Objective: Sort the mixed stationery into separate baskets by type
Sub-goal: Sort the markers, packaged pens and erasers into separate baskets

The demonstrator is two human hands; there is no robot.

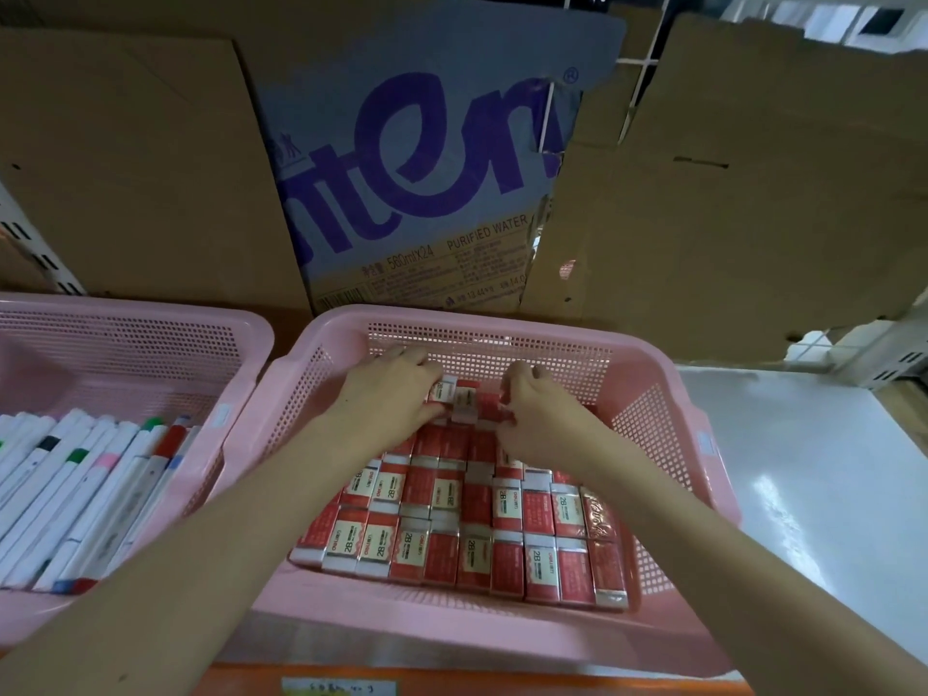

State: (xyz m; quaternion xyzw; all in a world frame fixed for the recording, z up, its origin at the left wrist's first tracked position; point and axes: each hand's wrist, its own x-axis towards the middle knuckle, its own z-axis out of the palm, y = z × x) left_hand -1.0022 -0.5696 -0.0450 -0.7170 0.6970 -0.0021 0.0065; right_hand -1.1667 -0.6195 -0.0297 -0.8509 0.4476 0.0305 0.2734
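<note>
Both hands at the far end of the eraser basket, gripping boxed erasers.

My left hand (389, 394) has its grip curled round a red-and-white eraser box (444, 391); my right hand (540, 411) has its fingers bent and pinching the neighbouring eraser boxes (494, 406). These boxes sit on top of the packed layer, near the far wall of the pink basket (653, 394). Below my wrists, rows of erasers (467, 535) marked 2B fill the basket floor, touching one another. A second pink basket (125, 339) stands just beside it on my left and holds markers (85, 474) lying side by side. Flattened cardboard (728, 193) stands behind both baskets. The white desk (813, 494) surface lies to my right.
</note>
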